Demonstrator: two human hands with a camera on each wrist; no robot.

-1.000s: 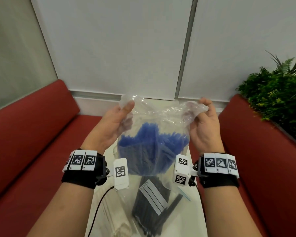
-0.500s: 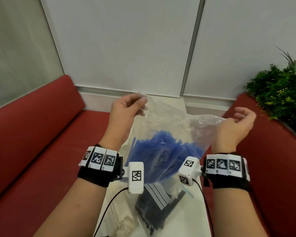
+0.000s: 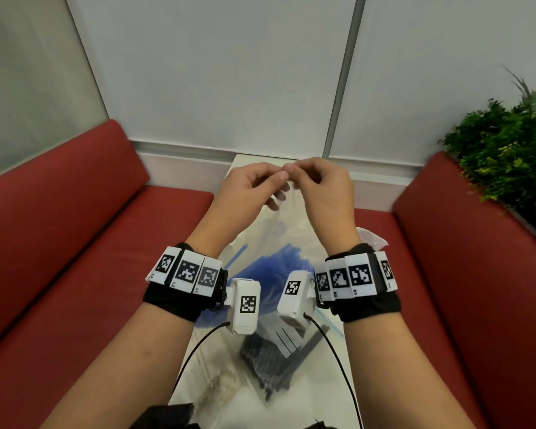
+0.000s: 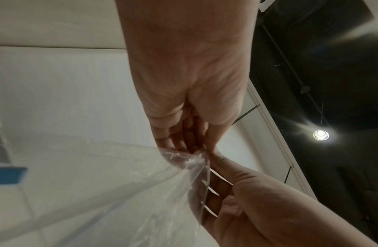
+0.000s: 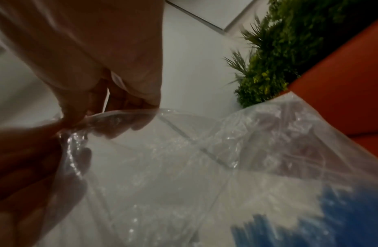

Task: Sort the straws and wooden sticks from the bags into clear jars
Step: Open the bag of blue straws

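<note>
A clear plastic bag [image 3: 283,230] full of blue straws [image 3: 279,267] hangs above the narrow white table [image 3: 294,394]. My left hand [image 3: 254,187] and right hand [image 3: 322,184] meet at the bag's top edge, and both pinch the film there with fingertips together. In the left wrist view the left fingers [image 4: 183,142] grip the crumpled bag rim [image 4: 183,158]. The right wrist view shows the bag's mouth [image 5: 124,117] pinched by the right hand, with blue straws [image 5: 310,225] low in the bag. A second bag of black straws [image 3: 273,357] lies flat on the table beneath. No jar is in view.
Red sofa seats [image 3: 75,258] flank the table on both sides. A green plant [image 3: 514,144] stands behind the right sofa back. A white wall panel [image 3: 229,72] closes the far end. Cables run from the wrist cameras down over the table.
My hands, which held the bag's mouth wide apart, have come together at the middle of its top edge. The right hand had let go half a second ago and now pinches the bag again.
</note>
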